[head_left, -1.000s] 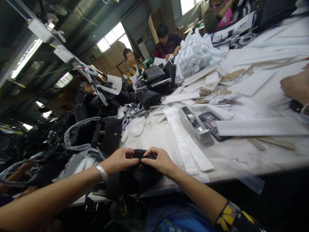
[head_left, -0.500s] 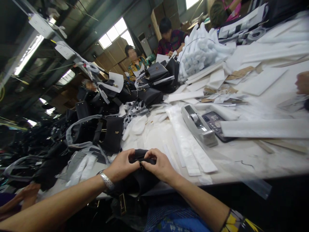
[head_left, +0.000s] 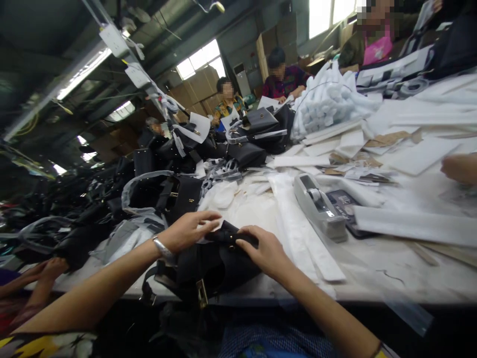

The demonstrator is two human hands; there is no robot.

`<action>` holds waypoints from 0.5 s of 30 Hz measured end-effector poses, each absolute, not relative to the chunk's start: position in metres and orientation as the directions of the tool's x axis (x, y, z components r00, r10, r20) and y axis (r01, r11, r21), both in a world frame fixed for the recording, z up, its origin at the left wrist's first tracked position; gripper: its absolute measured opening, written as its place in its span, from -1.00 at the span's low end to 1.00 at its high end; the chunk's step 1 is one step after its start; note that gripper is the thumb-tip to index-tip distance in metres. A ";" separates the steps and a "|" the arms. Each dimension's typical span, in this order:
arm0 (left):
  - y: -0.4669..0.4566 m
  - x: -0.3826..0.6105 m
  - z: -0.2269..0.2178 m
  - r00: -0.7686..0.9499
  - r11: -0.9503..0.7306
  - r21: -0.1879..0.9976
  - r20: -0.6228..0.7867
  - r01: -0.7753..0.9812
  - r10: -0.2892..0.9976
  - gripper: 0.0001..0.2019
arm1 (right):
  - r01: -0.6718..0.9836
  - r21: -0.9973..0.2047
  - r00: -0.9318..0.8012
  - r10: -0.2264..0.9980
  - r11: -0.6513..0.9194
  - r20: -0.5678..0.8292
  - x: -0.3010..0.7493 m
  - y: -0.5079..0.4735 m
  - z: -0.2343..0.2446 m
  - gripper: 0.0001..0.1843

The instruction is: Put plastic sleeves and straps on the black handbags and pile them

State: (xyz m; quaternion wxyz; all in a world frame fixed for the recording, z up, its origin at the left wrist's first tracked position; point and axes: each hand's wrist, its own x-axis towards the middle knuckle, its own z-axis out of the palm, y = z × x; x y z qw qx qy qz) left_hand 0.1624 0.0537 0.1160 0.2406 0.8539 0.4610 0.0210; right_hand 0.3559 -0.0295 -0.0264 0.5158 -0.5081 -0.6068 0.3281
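Observation:
A black handbag (head_left: pixel 238 268) with gold hardware lies at the table's near edge, a gold buckle hanging toward me. My right hand (head_left: pixel 266 251) grips its upper edge, thumb on the near side and fingers over the top, beside small gold studs. My left hand (head_left: pixel 190 231) is open at the bag's left end, fingers stretched out together above the dark material; whether the fingertips touch it I cannot tell. Behind my left hand stands another black handbag (head_left: pixel 190 196) with its handle wrapped in clear film.
A grey tape dispenser (head_left: pixel 316 204) stands right of my hands, beside a dark flat scale-like device (head_left: pixel 341 201). White foam strips (head_left: pixel 413 223) and a bundle of white foam rolls (head_left: pixel 331 99) cover the table. Black bags pile up at left. Several co-workers sit around; a co-worker's hands (head_left: pixel 52 271) show at left.
Both hands were pinching the bag's top edge together. My left hand has let go and moved left with fingers extended; my right hand stays on the bag. The view has turned left.

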 end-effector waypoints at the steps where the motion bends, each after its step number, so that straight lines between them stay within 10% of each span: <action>1: 0.055 0.151 0.122 0.533 -0.436 0.450 -0.110 0.780 0.839 -0.57 | 0.322 -0.896 0.060 0.937 0.307 0.343 0.359 -0.030 -0.019 -0.79; 6: 0.044 0.085 0.124 0.390 -0.317 0.517 -0.036 0.795 0.920 -0.51 | 0.448 -0.724 -0.141 0.841 0.525 0.523 0.346 -0.013 0.027 -0.71; 11: 0.025 0.049 0.088 0.331 -0.219 0.543 -0.117 0.811 0.936 -0.46 | 0.723 -0.564 -0.453 0.890 0.398 0.048 0.296 0.032 0.074 -0.42; 15: 0.022 0.036 0.075 0.309 -0.233 0.547 -0.050 0.805 0.950 -0.45 | 0.731 -0.568 -0.548 0.822 0.378 -0.159 0.277 0.052 0.093 -0.56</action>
